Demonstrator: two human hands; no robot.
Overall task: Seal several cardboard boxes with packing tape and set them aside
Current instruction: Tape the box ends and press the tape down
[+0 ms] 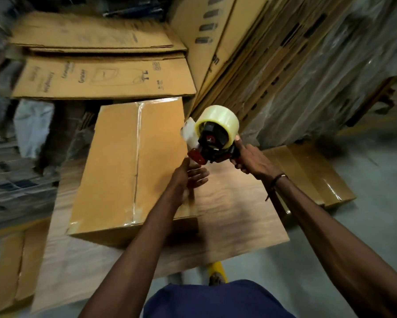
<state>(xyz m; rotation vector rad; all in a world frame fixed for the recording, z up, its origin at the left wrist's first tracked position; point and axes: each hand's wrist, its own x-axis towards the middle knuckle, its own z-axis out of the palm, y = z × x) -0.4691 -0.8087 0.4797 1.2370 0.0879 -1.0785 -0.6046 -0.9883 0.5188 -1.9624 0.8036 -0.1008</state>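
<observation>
Motion-blurred throughout, worst at the left edge, where the stacked material smears beyond naming. Print on the flattened cartons too smudged to read. Near right corner of the taped box hidden behind the left forearm. Left hand blurred, finger positions unclear. Dispenser handle buried inside the right hand; loose tape end a white smear. Box on the floor at right partly covered by the right arm. Both upper arms cut off by the bottom edge.
</observation>
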